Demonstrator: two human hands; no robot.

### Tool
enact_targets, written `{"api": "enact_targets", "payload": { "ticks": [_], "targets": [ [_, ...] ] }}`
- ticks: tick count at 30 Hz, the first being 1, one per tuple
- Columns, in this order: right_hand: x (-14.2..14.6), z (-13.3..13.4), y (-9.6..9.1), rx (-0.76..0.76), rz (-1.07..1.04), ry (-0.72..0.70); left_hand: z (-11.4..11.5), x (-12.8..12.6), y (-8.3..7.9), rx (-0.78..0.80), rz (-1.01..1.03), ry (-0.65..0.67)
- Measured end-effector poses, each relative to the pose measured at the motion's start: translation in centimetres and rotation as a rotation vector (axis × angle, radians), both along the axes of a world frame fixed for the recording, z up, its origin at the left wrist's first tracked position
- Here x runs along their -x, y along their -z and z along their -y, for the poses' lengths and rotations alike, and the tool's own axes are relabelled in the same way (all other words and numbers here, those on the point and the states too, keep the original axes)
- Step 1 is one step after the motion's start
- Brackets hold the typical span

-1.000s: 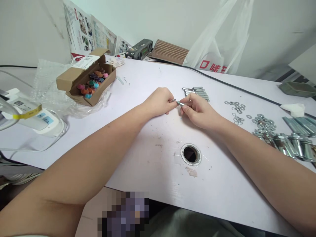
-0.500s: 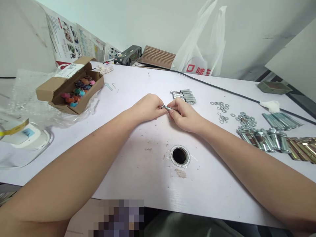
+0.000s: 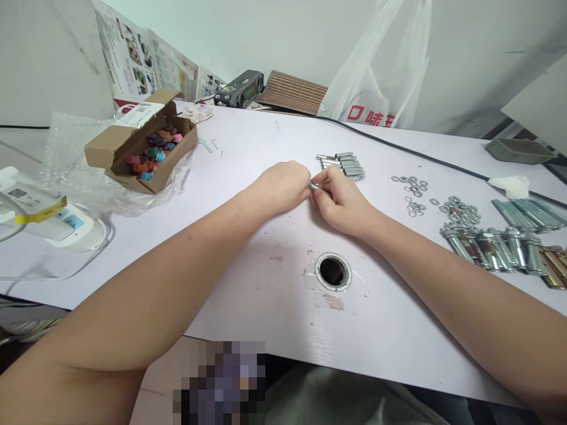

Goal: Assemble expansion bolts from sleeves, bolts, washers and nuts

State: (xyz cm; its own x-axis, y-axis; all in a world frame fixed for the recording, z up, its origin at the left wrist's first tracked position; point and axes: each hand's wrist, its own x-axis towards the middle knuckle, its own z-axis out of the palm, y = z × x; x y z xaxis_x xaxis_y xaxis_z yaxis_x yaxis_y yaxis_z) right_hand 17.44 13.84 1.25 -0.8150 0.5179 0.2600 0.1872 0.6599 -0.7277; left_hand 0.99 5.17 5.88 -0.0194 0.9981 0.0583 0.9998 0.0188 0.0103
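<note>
Both of my hands meet over the middle of the white table around a silver expansion bolt (image 3: pixel 314 186). My right hand (image 3: pixel 342 200) pinches the bolt between thumb and fingers. My left hand (image 3: pixel 286 182) is closed at the bolt's left end, its fingertips mostly hidden behind the back of the hand. Just past my right hand lies a pile of silver metal sleeves (image 3: pixel 349 166). Flat washers (image 3: pixel 415 184) and thin spring washers (image 3: pixel 415 208) are spread to the right, beside a heap of hex nuts (image 3: pixel 460 211).
Assembled expansion bolts (image 3: pixel 491 248), threaded rods (image 3: pixel 529 213) and brass-coloured bolts (image 3: pixel 553 265) lie at the right. A round cable hole (image 3: pixel 333 272) sits nearer me. A cardboard box (image 3: pixel 177 150) stands left; a black cable (image 3: pixel 398 147) crosses the back.
My left hand has rolled over the bolt's end, covering more of it. My right hand keeps its pinch. The whole view has shifted slightly, moving the scene rightward.
</note>
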Motion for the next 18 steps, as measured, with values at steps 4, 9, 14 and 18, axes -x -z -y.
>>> {"api": "enact_targets", "payload": {
  "ticks": [4, 9, 14, 18],
  "targets": [
    [0.06, 0.06, 0.06, -0.019, -0.016, 0.003, 0.07, -0.05, 0.14, -0.012, 0.002, 0.019],
    [0.07, 0.16, 0.06, 0.019, -0.010, 0.031, 0.01, 0.02, 0.30, -0.055, 0.040, 0.002],
    [0.11, 0.44, 0.18, 0.018, -0.043, 0.035, 0.42, -0.14, 0.16, -0.092, 0.093, 0.006],
    [0.22, 0.57, 0.05, 0.014, -0.090, 0.064, 0.85, -0.35, 0.12, -0.139, 0.221, 0.012]
  ]
}}
